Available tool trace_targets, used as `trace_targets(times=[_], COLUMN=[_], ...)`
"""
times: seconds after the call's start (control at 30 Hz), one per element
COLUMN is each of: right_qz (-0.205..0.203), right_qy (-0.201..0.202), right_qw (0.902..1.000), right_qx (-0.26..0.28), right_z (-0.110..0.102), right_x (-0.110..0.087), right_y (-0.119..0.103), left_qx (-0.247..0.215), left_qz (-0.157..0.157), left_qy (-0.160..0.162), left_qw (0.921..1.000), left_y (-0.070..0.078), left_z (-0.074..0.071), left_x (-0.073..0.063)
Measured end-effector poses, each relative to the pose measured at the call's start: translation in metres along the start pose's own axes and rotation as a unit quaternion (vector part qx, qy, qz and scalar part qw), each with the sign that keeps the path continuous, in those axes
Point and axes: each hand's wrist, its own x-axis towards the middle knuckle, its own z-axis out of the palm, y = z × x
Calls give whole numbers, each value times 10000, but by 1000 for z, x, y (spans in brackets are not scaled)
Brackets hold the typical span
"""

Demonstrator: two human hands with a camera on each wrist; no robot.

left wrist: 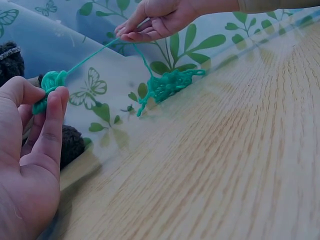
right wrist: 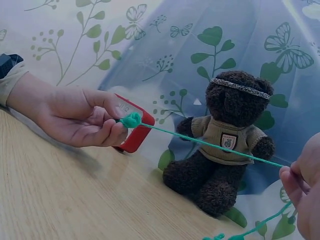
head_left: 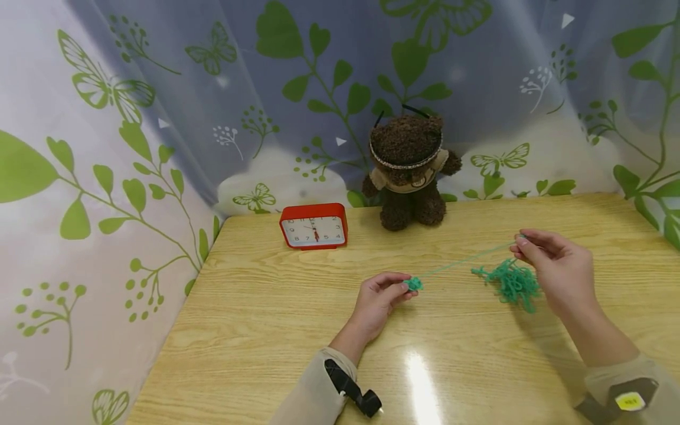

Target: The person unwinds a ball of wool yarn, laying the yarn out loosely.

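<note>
My left hand pinches a small wound ball of green yarn between thumb and fingers, above the wooden table. From that ball a single strand runs taut to my right hand, whose thumb and forefinger pinch it higher up and to the right. Below the right hand a loose, tangled heap of green yarn lies on the table. In the left wrist view, another length of yarn drops from the right fingers to this heap.
A red alarm clock stands at the back left of the table. Beside it, a brown teddy bear with a headband and sweater sits against the curtain, which is printed with green leaves and butterflies.
</note>
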Motion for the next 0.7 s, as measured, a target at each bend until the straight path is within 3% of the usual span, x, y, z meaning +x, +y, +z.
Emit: trace_targets(times=[0.13,0.27,0.37,0.7], right_qz=[-87,-63,81,531], right_qy=[186,362,542,1187], right_qw=[9998,9986,9965,9887], right_qx=[-22,379,638,742], right_z=[-1,-2,-4,-11], right_x=[1,2,3,6], right_y=[0,-2,-5,-9], left_qx=[14,4,-7,-32], left_qz=[68,42,14,14], left_qy=[-75,-53,-14,155], left_qw=[9999,10000,10000,9999], left_y=[-1,-1,0,-1], left_z=[0,0,0,-1], left_x=[0,0,1,2])
